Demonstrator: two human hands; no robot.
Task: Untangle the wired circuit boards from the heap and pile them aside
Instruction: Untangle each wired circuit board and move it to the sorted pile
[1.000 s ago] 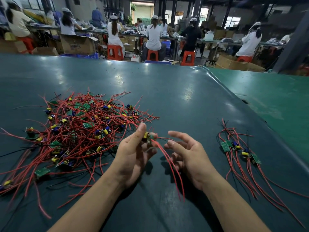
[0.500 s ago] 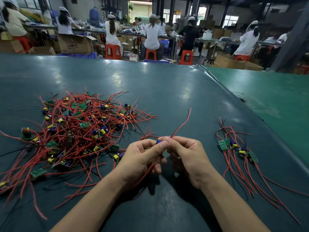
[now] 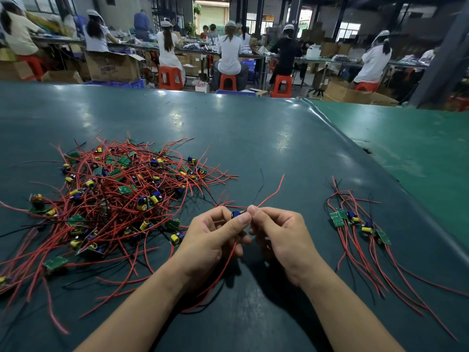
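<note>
The table (image 3: 253,138), a dark green sheet, and the heap (image 3: 121,194) of red-wired boards to the left of the fingers lie as they did half a second ago. So does the pile (image 3: 360,224) of sorted boards, well apart to the right of the fingers. Both hands sit at much the same spot as half a second ago. A second ago they were apart, with the right fingers spread. The left hand (image 3: 215,240) pinches a small board (image 3: 236,214) between thumb and forefinger. The right hand (image 3: 276,235) has its thumb and forefinger tips pressed together on the board's far end, just touching the left thumb. Both wrists rest low, palms turned inward. A red wire (image 3: 274,191) rises up and right from the fingertips; a thin black one stands beside it. More red wire trails below the left palm. Writing on a cardboard box (image 3: 111,68) far behind is too blurred to read.
</note>
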